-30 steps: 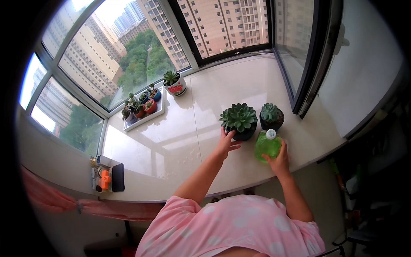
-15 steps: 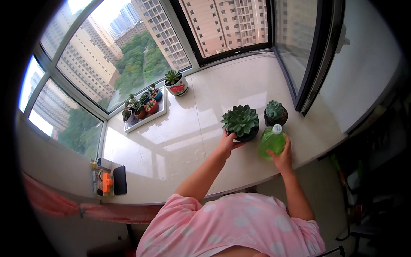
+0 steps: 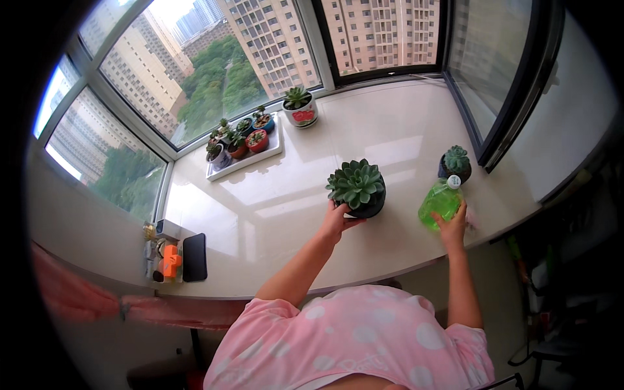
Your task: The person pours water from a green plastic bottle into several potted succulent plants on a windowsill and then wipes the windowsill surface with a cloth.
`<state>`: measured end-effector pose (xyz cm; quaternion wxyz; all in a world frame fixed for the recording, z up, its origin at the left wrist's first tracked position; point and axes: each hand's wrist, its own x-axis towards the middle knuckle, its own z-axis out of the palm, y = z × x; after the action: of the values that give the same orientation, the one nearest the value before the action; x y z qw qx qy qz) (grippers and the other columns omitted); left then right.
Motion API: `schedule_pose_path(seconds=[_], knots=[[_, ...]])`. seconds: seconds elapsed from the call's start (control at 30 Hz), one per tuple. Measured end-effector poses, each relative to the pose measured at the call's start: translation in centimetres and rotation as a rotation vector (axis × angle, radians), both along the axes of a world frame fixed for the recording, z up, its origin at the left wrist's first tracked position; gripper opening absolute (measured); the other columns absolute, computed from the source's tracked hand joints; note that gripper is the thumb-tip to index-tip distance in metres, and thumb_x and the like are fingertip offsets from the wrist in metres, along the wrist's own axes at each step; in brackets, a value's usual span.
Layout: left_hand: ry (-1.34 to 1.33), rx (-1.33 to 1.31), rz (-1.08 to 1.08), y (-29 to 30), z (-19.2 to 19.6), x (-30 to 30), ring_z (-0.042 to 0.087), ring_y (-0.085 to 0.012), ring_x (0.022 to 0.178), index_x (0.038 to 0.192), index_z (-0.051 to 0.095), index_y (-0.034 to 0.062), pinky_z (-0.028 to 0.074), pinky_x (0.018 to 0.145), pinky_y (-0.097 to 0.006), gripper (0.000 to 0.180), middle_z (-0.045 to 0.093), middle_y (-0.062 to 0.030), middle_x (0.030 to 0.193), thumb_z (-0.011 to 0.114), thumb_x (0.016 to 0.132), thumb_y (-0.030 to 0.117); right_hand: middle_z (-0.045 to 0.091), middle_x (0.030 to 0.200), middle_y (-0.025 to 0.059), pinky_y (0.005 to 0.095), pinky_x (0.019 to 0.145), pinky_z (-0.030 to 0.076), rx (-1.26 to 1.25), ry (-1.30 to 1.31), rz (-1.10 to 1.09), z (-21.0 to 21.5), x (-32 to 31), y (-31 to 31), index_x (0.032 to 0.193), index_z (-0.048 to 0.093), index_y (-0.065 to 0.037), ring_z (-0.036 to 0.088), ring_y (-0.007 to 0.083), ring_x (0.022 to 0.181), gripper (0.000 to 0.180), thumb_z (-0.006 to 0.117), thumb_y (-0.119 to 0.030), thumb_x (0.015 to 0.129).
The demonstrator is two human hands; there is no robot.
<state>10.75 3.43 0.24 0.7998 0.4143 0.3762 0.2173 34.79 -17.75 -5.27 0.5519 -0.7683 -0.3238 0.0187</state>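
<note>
- left hand (image 3: 336, 220) rests against the near side of the round black pot with a large green rosette succulent (image 3: 357, 188), fingers curled on its wall; pot stands mid-table on the pale glossy stone table (image 3: 273, 201).
- judged: pot stiff, moderately heavy with soil; leaves brittle, so grip the wall low, not the rosette.
- right hand (image 3: 453, 225) clamps the translucent green plastic bottle with white cap (image 3: 441, 203), beside a small dark potted succulent (image 3: 455, 162); likely light, slippery.
</note>
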Motion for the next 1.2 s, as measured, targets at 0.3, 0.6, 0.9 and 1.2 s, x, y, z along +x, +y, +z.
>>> schedule_pose_path(seconds=[0.3,0.6,0.9,1.2], knots=[[0.016,0.081,0.11,2.9,0.0,-6.2,0.064,-0.0378,0.093,0.134,0.021,0.0122,0.059,0.079,-0.041,0.054,0.046,-0.0189,0.125,0.045,0.085,0.006,0.042,0.129,0.0175,0.0393,0.093,0.048,0.093,0.016,0.119,0.1,-5.9,4.7,0.134,0.03,-0.003,0.05,0.029,0.116,0.083,0.081,-0.021,0.071],[0.064,0.092,0.25,3.7,-1.7,-6.9,0.063,-0.0349,0.092,0.133,0.021,0.0122,0.06,0.075,-0.041,0.054,0.044,-0.0163,0.126,0.045,0.085,0.006,0.043,0.127,0.0187,0.0397,0.092,0.049,0.041,0.022,0.225,0.0,-7.4,7.6,0.134,0.029,-0.002,0.051,0.0315,0.115,0.088,0.081,-0.03,0.07],[0.07,0.06,0.397,2.7,-2.2,-3.8,0.062,-0.0336,0.094,0.135,0.018,0.0169,0.058,0.079,-0.041,0.06,0.04,-0.0136,0.129,0.049,0.084,0.003,0.044,0.127,0.0187,0.0407,0.09,0.051,-0.014,-0.02,0.347,0.3,-5.9,8.1,0.135,0.028,-0.003,0.053,0.0314,0.113,0.092,0.083,-0.034,0.067],[0.405,0.485,0.492,2.5,-1.9,-7.0,0.059,-0.0179,0.087,0.136,0.031,0.0108,0.051,0.065,-0.033,0.07,0.042,-0.0102,0.128,0.072,0.08,0.016,0.046,0.125,0.0174,0.0396,0.089,0.049,-0.037,-0.007,0.42,0.7,-4.8,8.7,0.134,0.029,-0.006,0.053,0.0312,0.112,0.09,0.084,-0.027,0.066]])
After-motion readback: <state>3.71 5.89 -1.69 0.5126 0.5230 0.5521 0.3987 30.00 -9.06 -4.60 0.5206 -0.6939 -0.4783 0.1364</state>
